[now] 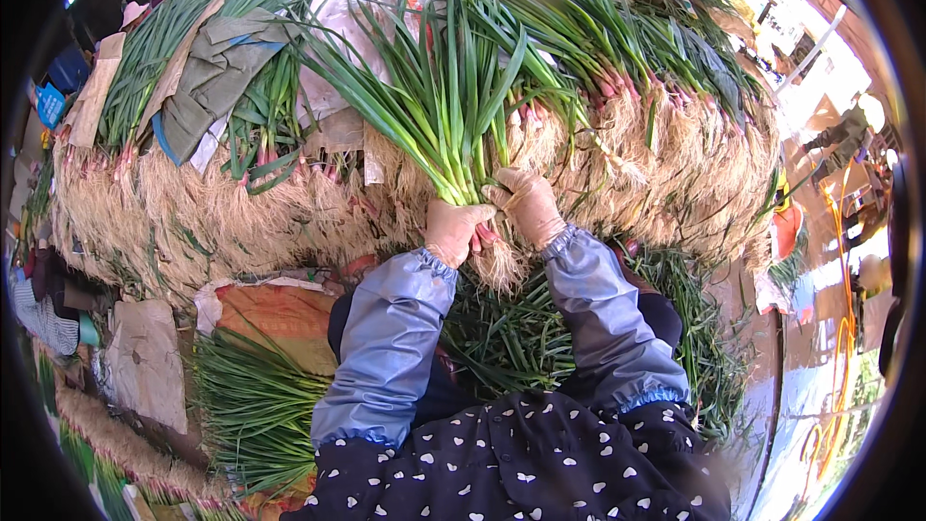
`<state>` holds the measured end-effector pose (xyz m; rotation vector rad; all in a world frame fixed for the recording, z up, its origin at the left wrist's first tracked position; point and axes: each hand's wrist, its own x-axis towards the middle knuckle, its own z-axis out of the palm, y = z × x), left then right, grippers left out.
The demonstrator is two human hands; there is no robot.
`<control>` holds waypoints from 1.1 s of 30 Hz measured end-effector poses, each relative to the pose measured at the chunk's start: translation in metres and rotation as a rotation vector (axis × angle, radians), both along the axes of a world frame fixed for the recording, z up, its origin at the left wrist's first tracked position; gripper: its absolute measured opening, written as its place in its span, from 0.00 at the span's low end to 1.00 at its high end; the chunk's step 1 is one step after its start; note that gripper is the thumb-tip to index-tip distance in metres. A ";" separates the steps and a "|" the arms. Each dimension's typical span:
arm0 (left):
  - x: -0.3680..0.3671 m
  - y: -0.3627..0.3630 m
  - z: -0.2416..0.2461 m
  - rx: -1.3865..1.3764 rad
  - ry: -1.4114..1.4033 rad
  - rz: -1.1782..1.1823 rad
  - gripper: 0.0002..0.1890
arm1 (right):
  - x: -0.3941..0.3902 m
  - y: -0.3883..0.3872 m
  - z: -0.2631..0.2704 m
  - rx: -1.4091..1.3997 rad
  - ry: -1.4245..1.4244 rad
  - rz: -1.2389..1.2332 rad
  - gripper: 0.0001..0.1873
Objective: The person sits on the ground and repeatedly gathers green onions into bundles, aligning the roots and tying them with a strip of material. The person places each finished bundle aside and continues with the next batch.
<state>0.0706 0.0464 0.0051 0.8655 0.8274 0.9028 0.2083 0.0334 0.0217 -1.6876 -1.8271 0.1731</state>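
Gloved in pale material, my left hand (451,230) grips a bunch of green garlic (452,137) around its lower stems, thumb across the front. My right hand (530,206), gloved the same way, closes on the right side of that bunch, with its fingertips against the stems. The long flat leaves fan upward, away from me. Below my hands hang the reddish stem bases and a tuft of pale roots (499,265). Behind the bunch rises a large heap of green garlic (665,137), its roots facing me.
On the heap lie a folded grey-green cloth (217,79), cardboard (101,90) and a white sack (347,36). Loose cut leaves (521,333) cover the ground between my legs. More garlic (260,405) lies beside an orange woven sack (278,315) at left. A person (846,134) is at far right.
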 end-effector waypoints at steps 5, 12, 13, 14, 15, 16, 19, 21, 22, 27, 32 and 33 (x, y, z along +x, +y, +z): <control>0.002 0.003 -0.003 -0.017 0.127 -0.027 0.06 | 0.018 -0.058 0.063 0.040 1.159 0.298 0.08; -0.021 0.007 0.002 0.163 -0.070 -0.262 0.17 | 0.051 -0.075 0.017 -0.465 -0.334 0.259 0.16; -0.022 0.006 0.003 0.155 -0.086 -0.265 0.17 | 0.047 -0.072 0.007 -0.475 -0.446 0.196 0.17; -0.022 0.005 0.004 0.153 -0.114 -0.269 0.17 | 0.043 -0.066 0.003 -0.533 -0.577 0.120 0.19; -0.022 0.004 0.005 0.142 -0.139 -0.277 0.17 | 0.038 -0.062 0.004 -0.140 -0.302 0.039 0.20; -0.021 0.003 0.006 0.114 -0.130 -0.254 0.15 | 0.030 -0.054 0.007 0.017 -0.036 0.049 0.21; -0.020 0.002 0.010 0.098 -0.051 -0.267 0.09 | 0.007 -0.028 0.029 0.292 -0.207 0.247 0.21; -0.022 0.002 0.010 0.097 -0.072 -0.225 0.06 | -0.005 -0.017 0.035 0.199 -0.291 0.302 0.19; -0.024 0.001 0.009 0.083 -0.080 -0.241 0.06 | -0.009 -0.014 0.033 0.168 -0.307 0.295 0.15; -0.029 0.005 0.004 0.015 -0.146 -0.328 0.04 | -0.016 -0.012 0.008 0.055 0.418 0.246 0.04; -0.029 0.006 0.011 0.068 -0.183 -0.366 0.10 | -0.012 -0.023 0.005 -0.099 0.926 0.298 0.03; -0.030 0.005 0.013 0.057 -0.152 -0.369 0.10 | -0.013 -0.023 0.006 -0.153 1.117 0.412 0.03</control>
